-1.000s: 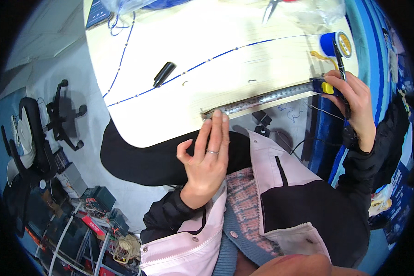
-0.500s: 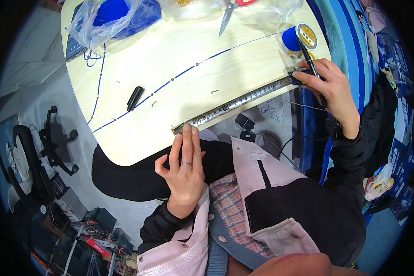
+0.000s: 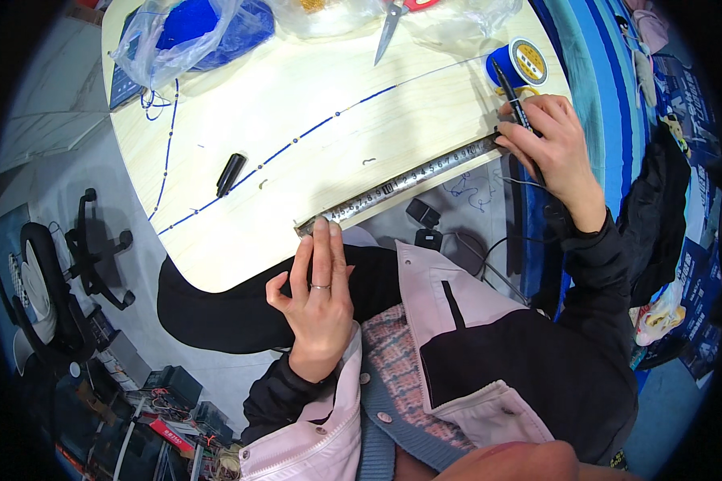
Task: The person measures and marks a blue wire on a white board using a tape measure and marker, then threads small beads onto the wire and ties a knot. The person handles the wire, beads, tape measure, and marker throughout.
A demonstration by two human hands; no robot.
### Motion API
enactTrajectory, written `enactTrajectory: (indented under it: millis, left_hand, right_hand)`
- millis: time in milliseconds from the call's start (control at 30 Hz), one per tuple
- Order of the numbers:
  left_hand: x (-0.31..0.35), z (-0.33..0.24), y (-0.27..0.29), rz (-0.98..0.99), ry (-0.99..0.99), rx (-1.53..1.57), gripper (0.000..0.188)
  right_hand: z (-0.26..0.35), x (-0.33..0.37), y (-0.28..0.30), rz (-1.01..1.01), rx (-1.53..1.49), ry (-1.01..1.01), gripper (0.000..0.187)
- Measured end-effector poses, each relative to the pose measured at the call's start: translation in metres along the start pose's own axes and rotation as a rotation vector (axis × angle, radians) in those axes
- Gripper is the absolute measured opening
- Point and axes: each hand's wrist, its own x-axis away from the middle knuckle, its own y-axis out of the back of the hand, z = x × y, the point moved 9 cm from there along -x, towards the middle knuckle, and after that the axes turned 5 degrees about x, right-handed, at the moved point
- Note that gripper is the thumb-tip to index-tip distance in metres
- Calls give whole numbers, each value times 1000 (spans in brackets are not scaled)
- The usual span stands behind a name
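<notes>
My left hand (image 3: 319, 280) has its fingers stretched out, the tips pressing on the near-left end of a metal tape measure (image 3: 413, 179). The tape lies extended along the table's near edge, up to my right hand (image 3: 557, 148). That hand is closed around a black marker pen (image 3: 512, 94), its tip pointing up and left; its fingers also touch the tape's right end, and whatever they cover there is hidden. Beyond the tape, a blue beaded cord (image 3: 317, 128) crosses the table to a blue thread spool (image 3: 517, 64). A black pen cap (image 3: 231, 175) lies by the cord.
On the table (image 3: 217, 260), scissors (image 3: 389, 32) lie at the far side, near a clear plastic bag (image 3: 176, 40) with blue material. A striped blue cloth (image 3: 598, 96) borders the right. Black adapters (image 3: 423, 214) and cables are below the near edge. An office chair base (image 3: 100, 248) stands left.
The marker pen in my right hand has tilted further left, and that hand has shifted slightly left. My left fingertips stay on the tape's end. The whole view has moved a little.
</notes>
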Motion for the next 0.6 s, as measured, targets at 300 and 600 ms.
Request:
enactTrajectory:
  millis: [300,600]
  left_hand:
    - [-2,1,3,73,13,45,49]
    - [-1,-1,3,17,-9,15,48]
  right_hand:
    - [4,-2,0,-11,39,-77,45]
    - [0,1,0,-70,-75,-95,34]
